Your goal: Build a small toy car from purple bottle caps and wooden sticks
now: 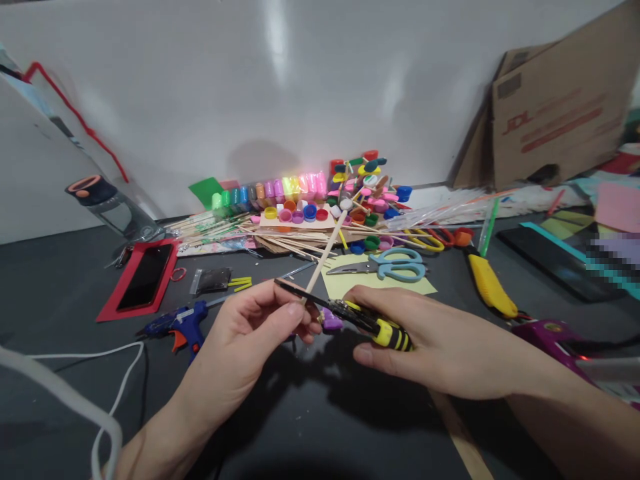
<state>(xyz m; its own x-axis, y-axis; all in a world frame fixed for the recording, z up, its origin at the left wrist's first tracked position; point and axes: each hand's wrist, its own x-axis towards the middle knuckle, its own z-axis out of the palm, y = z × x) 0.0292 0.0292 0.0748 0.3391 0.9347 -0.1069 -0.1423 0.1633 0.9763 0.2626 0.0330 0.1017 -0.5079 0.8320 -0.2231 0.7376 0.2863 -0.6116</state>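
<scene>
My left hand (270,320) pinches a pale wooden stick (325,257) between thumb and fingers. The stick slants up and away to the right, and its far end has a round, light tip. My right hand (415,340) is wrapped round the yellow-and-black handles of hand cutters (360,317). Their long black blade crosses the stick close to my left fingertips; whether the jaws press on the wood I cannot tell. Just beyond the cutters shows a small purple piece (331,320), partly covered by them. Behind lie blue-handled scissors (395,265) on yellow paper (350,285).
A blue glue gun (187,327) and white cable (60,387) lie left, near a phone (145,277) on red card and a water bottle (115,210). Clay pots (300,213) and sticks line the back. A yellow utility knife (493,287) and purple device (547,343) are right.
</scene>
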